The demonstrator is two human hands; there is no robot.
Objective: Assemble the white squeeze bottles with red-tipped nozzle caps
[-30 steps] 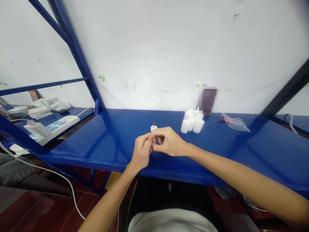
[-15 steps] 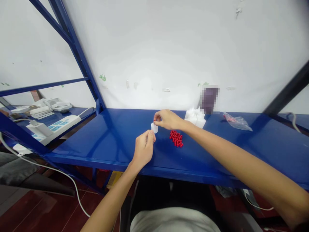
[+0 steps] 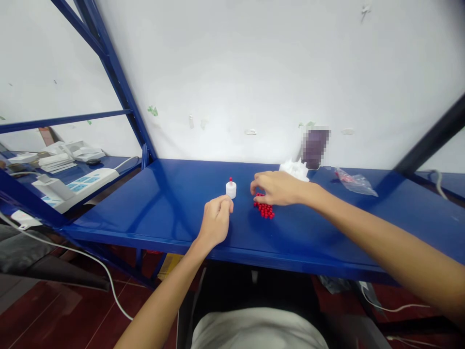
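A small white bottle-like cylinder (image 3: 231, 190) stands upright on the blue table. On its top sits a narrow red piece (image 3: 230, 180), which looks like one or more stacked beads. My left hand (image 3: 217, 218) is closed, thumb and curled fingers at the cylinder's lower front edge, pinching or bracing it; what lies inside the curl is hidden. Right of it, small red beads (image 3: 265, 211) lie in a loose pile. Over the pile's far side hovers my right hand (image 3: 276, 188), with thumb and fingers apart and no bead visible between them.
White crumpled packaging (image 3: 295, 169) sits behind my right hand. A clear plastic bag (image 3: 354, 183) with red pieces lies farther right. Against the wall stands a blurred-out dark object (image 3: 316, 148). A white power strip (image 3: 89, 186) and a blue metal frame (image 3: 116, 82) are at the left.
My right hand has left the top of the white cylinder and moved right to the bead pile, its fingers opening. The red piece on the cylinder is now uncovered. My left hand has hardly moved.
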